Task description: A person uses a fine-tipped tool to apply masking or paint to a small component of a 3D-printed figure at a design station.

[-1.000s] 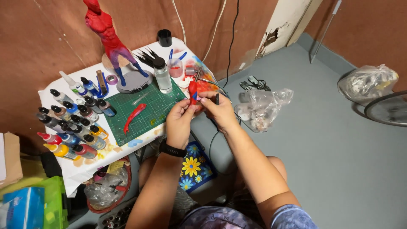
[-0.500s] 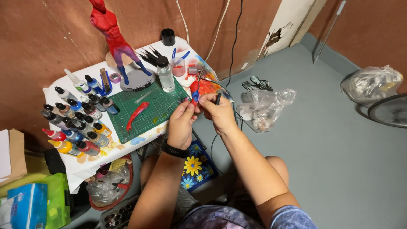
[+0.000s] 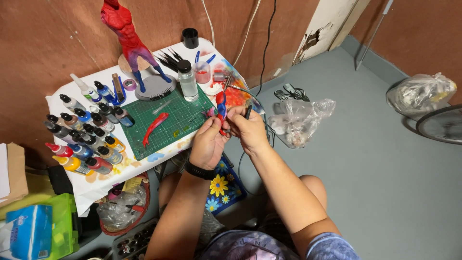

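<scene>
Here, both hands [image 3: 230, 134] pinch the red-blue figure part [image 3: 221, 107] — between fingertips.

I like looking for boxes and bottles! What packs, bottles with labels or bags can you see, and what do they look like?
Paint bottles: small, black-capped, labelled, in rows at the table's left end; blue, red, yellow among them.
Clear bottle: black cap, standing at the green cutting mat's far edge.
Tissue pack: soft, blue and white, bottom left.
Clear plastic bags: crumpled, on the grey floor, right of the table.
</scene>
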